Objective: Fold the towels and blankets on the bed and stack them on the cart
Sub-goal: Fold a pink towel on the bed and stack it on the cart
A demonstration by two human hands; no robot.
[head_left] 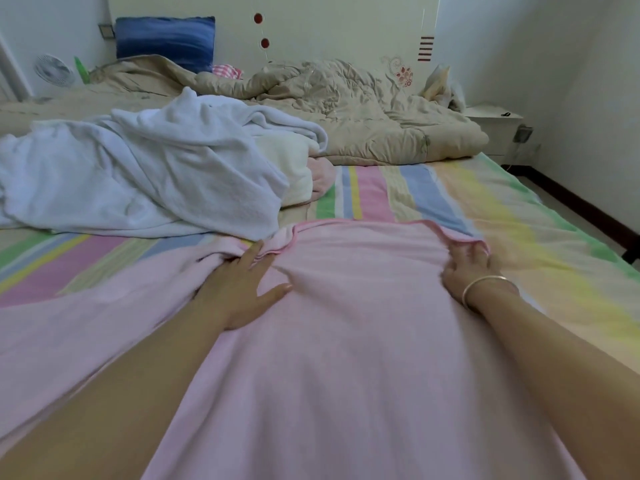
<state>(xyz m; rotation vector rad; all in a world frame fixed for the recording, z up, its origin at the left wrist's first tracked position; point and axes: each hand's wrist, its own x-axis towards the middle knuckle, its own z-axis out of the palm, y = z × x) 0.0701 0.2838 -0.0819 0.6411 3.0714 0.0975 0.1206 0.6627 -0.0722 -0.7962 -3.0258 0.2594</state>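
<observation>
Right grip (467, 263) curled on pink towel (346, 341) edge, left grip (239, 289) pressed flat

No text, label, brand or number can be read anywhere.

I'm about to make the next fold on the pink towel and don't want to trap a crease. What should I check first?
1. Left hand on the pink towel: ok, it presses down near the far left corner.
2. Right hand gripping the far right corner: cannot tell, it is blurred.
3. Far edge lying flat: not ok, it is bunched by the left hand.
4. White towel clear of the pink one: not ok, its edge lies right at the bunched corner.
5. Near part of the pink towel smooth: ok.
6. Cart ready: cannot tell, it is not in view.
</observation>
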